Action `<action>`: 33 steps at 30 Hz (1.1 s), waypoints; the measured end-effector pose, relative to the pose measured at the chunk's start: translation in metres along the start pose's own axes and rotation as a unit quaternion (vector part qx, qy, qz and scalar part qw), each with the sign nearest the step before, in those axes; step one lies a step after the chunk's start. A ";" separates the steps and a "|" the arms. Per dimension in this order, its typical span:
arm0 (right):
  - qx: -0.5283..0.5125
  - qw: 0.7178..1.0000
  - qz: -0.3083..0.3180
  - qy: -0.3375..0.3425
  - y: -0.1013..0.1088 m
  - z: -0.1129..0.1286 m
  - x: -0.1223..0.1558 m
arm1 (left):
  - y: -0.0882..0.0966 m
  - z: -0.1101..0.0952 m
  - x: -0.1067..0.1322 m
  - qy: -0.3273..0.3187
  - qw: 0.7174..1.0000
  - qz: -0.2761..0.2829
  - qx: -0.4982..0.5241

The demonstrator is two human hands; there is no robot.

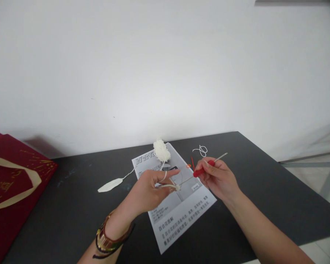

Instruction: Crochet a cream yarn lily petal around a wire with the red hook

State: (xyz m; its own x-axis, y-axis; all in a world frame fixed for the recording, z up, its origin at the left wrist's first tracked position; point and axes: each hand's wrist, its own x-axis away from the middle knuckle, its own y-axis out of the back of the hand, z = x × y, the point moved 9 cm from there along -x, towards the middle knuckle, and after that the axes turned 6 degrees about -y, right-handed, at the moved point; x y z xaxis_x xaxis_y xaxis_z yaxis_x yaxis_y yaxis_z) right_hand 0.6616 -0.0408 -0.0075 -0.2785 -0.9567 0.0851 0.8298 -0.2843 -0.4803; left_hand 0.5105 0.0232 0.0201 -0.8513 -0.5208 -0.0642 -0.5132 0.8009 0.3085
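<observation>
My right hand [218,178] grips a crochet hook by its red handle [200,172], and the thin metal shaft reaches left to my other hand. Between the fingers of my left hand [151,190] is a small piece of white crochet work [177,187], with the hook's tip at it. White yarn [163,165] runs over the left fingers, up to a loose ball of white yarn [161,150]. That ball lies at the top of a printed pattern sheet [181,223] under both hands. A finished-looking white crocheted petal [110,185] with a yarn tail lies left of the sheet.
A dark red gift bag [13,190] with a cream ribbon handle stands at the left of the black table [253,176]. Behind my right hand lie a red needle-like stick [193,163], an orange stitch marker [188,166] and a white yarn scrap [202,150]. A white wall [165,73] rises behind.
</observation>
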 end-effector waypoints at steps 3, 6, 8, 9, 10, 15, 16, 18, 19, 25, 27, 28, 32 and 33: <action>-0.071 0.995 -0.031 -0.063 0.004 -0.020 -0.006 | 0.007 -0.003 -0.001 -0.021 0.998 -0.046 -0.022; -0.118 0.985 -0.044 -0.120 0.003 -0.038 -0.008 | 0.012 -0.002 -0.001 -0.024 0.995 -0.096 -0.024; -0.128 0.982 -0.046 -0.132 0.002 -0.043 -0.008 | 0.014 -0.001 0.000 -0.025 0.993 -0.116 -0.020; -0.129 0.982 -0.046 -0.130 0.001 -0.043 -0.007 | 0.015 -0.002 0.000 -0.031 0.992 -0.122 -0.018; -0.128 0.982 -0.047 -0.128 0.000 -0.042 -0.007 | 0.017 -0.005 0.001 -0.042 0.991 -0.128 -0.019; -0.123 0.983 -0.050 -0.127 -0.002 -0.043 -0.005 | 0.020 -0.024 0.003 -0.127 0.979 -0.149 -0.061; -0.125 0.982 -0.048 -0.129 -0.003 -0.044 -0.005 | 0.020 -0.026 0.003 -0.134 0.977 -0.153 -0.063; -0.133 0.981 -0.046 -0.135 -0.004 -0.046 -0.005 | 0.019 -0.024 0.002 -0.131 0.976 -0.167 -0.051; -0.137 0.980 -0.045 -0.138 -0.005 -0.047 -0.005 | 0.018 -0.022 0.002 -0.123 0.976 -0.175 -0.041; -0.133 0.979 -0.047 -0.146 -0.006 -0.048 -0.004 | 0.018 0.010 0.001 -0.015 0.973 -0.220 0.065; -0.132 0.980 -0.041 -0.144 -0.007 -0.048 -0.003 | 0.014 0.017 -0.001 0.004 0.974 -0.209 0.091; -0.134 0.980 -0.038 -0.143 -0.008 -0.048 -0.003 | 0.011 0.020 -0.002 0.012 0.973 -0.204 0.108; -0.141 0.981 -0.039 -0.128 -0.008 -0.047 -0.002 | 0.000 0.032 -0.002 0.057 0.947 -0.204 0.242; -0.140 0.981 -0.043 -0.123 -0.008 -0.046 -0.002 | -0.003 0.035 -0.002 0.067 0.936 -0.207 0.276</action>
State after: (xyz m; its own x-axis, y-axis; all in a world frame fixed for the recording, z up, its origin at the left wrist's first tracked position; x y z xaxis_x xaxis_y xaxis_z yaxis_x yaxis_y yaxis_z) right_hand 0.6334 -0.0342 -0.0442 -0.1888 -0.9258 0.3276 0.6324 -0.3698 -0.6806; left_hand 0.5100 0.0320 -0.0135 -0.5645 -0.8232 0.0612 -0.8060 0.5337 -0.2558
